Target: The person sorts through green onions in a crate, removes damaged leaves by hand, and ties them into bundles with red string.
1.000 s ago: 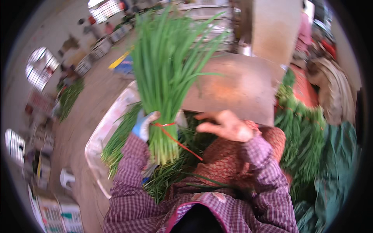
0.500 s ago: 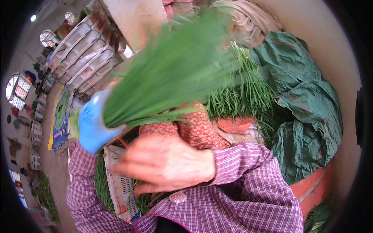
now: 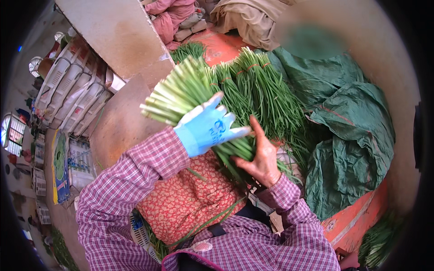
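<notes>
My left hand (image 3: 205,128), in a blue and white glove, grips a thick bunch of garlic chives (image 3: 174,95) around its middle. The pale stalk ends fan out toward the upper left, and the green leaves run down to the right. My bare right hand (image 3: 264,162) curls around the leafy part, its thumb on the near side and its fingers on the far side. Just beyond both hands lie several chive bunches (image 3: 275,97) tied with orange-red bands. Below the held bunch is a red floral cloth (image 3: 190,192) over my lap.
A crumpled green tarp (image 3: 352,131) lies on the right, against the wall. White plastic crates (image 3: 74,86) are stacked at the far left, near an upright board (image 3: 117,36). Beige cloth (image 3: 246,20) sits at the back. More loose greens (image 3: 379,239) lie at the lower right.
The chives have swung from leaves pointing up and right to leaves pointing down and right. My left hand has moved right, and my right hand has moved right onto the leaves.
</notes>
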A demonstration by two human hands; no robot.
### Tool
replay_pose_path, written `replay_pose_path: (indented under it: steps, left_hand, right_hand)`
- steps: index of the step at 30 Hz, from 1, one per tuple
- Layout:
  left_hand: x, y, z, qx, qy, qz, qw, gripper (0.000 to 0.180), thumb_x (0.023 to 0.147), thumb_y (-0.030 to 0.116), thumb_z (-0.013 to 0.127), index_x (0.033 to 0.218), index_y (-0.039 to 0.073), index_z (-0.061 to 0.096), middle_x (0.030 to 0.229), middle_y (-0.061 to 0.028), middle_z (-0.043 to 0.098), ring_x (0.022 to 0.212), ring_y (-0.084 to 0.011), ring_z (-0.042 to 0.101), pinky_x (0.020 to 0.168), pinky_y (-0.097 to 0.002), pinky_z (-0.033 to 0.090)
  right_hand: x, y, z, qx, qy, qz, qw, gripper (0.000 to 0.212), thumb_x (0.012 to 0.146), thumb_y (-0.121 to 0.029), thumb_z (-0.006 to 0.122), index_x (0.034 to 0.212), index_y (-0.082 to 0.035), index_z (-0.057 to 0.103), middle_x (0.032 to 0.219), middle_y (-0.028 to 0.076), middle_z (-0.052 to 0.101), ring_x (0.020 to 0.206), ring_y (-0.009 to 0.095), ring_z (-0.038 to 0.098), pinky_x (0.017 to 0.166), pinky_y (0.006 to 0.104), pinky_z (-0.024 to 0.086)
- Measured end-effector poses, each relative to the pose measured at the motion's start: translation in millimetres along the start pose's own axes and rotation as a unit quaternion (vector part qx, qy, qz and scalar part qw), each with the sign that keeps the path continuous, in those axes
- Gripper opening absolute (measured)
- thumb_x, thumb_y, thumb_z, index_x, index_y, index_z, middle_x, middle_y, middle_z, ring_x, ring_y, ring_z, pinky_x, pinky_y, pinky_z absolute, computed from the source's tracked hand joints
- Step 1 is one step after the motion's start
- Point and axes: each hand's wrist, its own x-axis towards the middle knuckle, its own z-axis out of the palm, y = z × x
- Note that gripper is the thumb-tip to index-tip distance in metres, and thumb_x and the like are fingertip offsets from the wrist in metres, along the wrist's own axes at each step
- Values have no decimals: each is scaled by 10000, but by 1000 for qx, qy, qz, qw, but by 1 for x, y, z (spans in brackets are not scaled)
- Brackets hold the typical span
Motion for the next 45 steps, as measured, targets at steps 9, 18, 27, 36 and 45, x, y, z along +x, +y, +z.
replay_pose_path:
  steps: [9, 18, 27, 36, 45]
  left_hand:
    - [-22, -71, 0, -72, 156, -231, 958, 835, 613, 213, 746, 1358, 165, 372, 1245, -101, 490, 1199, -276, 436, 1050, -444, 275]
    - [-191, 25, 21, -287, 41, -518, 805, 686, 651, 212, 753, 1249, 13, 482, 1190, -155, 551, 1129, -320, 502, 1021, -428, 333]
    - [-220, 159, 26, -305, 157, -741, 577, 732, 781, 327, 670, 1330, -36, 350, 1318, -206, 428, 1222, -317, 426, 1035, -413, 318]
    - [-217, 148, 26, -290, 134, -748, 583, 677, 783, 302, 653, 1296, -52, 388, 1291, -219, 433, 1151, -341, 486, 990, -431, 370]
    - [-230, 162, 21, -284, 115, -750, 586, 655, 801, 325, 601, 1293, -56, 396, 1292, -217, 439, 1169, -330, 462, 1008, -432, 345]
  right_hand:
    - [168, 152, 6, -155, 44, 38, 986, 770, 712, -433, 699, 1348, -160, 361, 1079, 217, 573, 978, 344, 576, 848, 424, 451]
    - [152, 296, 131, -416, -126, 160, 886, 769, 784, -332, 672, 1391, -416, 207, 1455, 7, 223, 1314, 296, 271, 938, 568, 337]
    - [172, 167, 120, -254, 34, -68, 964, 237, 794, -195, 648, 1027, -214, 607, 1081, 16, 573, 812, 228, 597, 707, 353, 498]
    - [152, 181, 355, 40, -215, 162, 962, 241, 821, -341, 610, 884, -109, 637, 822, 136, 658, 770, 308, 634, 687, 412, 494]
    - [152, 181, 424, -53, -244, 122, 961, 305, 766, -388, 662, 903, -117, 637, 836, 142, 657, 808, 316, 635, 687, 420, 496]
